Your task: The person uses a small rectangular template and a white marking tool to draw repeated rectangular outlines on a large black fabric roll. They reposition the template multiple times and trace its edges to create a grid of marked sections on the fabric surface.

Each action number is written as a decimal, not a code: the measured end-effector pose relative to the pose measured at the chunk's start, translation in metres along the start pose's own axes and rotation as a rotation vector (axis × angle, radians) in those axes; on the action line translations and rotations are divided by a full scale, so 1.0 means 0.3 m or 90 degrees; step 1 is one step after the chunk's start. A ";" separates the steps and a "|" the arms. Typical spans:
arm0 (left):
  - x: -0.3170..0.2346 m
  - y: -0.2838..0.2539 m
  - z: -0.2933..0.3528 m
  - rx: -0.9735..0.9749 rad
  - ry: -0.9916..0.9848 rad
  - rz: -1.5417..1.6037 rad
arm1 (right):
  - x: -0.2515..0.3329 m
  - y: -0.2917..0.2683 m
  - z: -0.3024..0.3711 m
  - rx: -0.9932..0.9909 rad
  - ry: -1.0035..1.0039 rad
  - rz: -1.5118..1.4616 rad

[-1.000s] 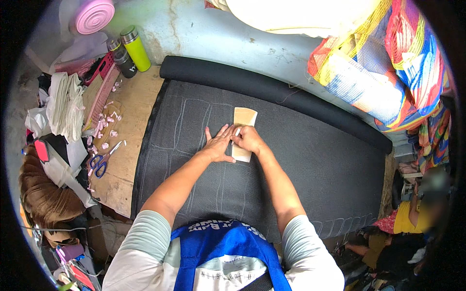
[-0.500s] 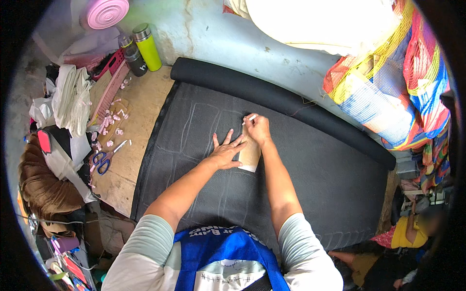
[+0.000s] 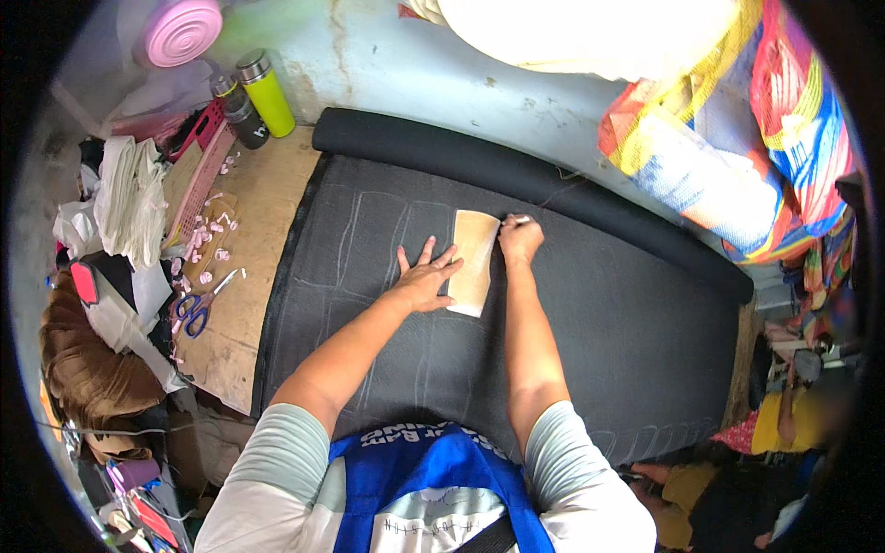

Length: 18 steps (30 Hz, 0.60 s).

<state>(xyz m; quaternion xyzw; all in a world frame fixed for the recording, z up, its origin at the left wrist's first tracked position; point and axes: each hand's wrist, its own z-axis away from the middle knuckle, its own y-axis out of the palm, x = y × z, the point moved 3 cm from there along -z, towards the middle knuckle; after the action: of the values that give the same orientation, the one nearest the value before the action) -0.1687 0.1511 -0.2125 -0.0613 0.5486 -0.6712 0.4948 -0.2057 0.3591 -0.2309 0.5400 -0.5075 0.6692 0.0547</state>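
Note:
A tan, curved pattern piece (image 3: 473, 267) with white edges lies flat on dark grey fabric (image 3: 608, 332). My left hand (image 3: 426, 282) is spread out, its fingertips pressing the piece's left edge. Just off the upper right edge, my right hand (image 3: 522, 241) is closed round a short white piece of chalk (image 3: 523, 219); most of the chalk is hidden by the fingers. Pale outlines of similar shapes run across the cloth to the left of the pattern piece.
The fabric's thick roll (image 3: 516, 175) lies along the wall. On the bare wood at left are scissors (image 3: 195, 311), pink scraps (image 3: 217, 224) and a pink basket (image 3: 205, 180). A lime bottle (image 3: 267, 92) stands behind. Mesh sacks (image 3: 710, 166) hang at right; a person (image 3: 779, 424) sits at lower right.
My right hand has moved from the pattern piece's top left across to its upper right side, chalk still in it. The top of the piece is now uncovered; my left hand stays on it.

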 end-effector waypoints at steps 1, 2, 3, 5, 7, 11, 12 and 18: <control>0.001 0.002 -0.003 0.000 -0.001 -0.004 | 0.019 -0.012 0.024 -0.034 -0.155 -0.013; 0.001 0.003 -0.004 -0.013 0.010 -0.009 | 0.021 -0.017 0.048 0.008 -0.185 0.040; 0.001 0.005 -0.007 -0.015 0.009 -0.020 | 0.024 -0.026 0.074 0.049 -0.213 0.094; 0.000 0.008 -0.011 -0.018 0.006 -0.031 | 0.016 -0.084 0.178 0.103 -0.307 0.082; -0.005 0.008 -0.014 -0.021 -0.001 -0.045 | -0.004 -0.154 0.317 0.104 -0.345 0.117; -0.016 -0.006 -0.014 -0.013 -0.011 -0.061 | -0.052 -0.269 0.534 0.256 -0.268 0.162; -0.021 -0.008 -0.013 -0.007 -0.021 -0.070 | -0.039 -0.250 0.556 0.269 -0.253 0.057; -0.065 -0.044 0.001 0.018 -0.064 -0.112 | -0.057 -0.160 0.583 0.258 -0.083 -0.089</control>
<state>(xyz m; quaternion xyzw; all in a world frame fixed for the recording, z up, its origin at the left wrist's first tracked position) -0.1666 0.1641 -0.1928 -0.1358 0.5063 -0.7156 0.4617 -0.0522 0.2612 -0.2317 0.6163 -0.3264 0.7154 -0.0415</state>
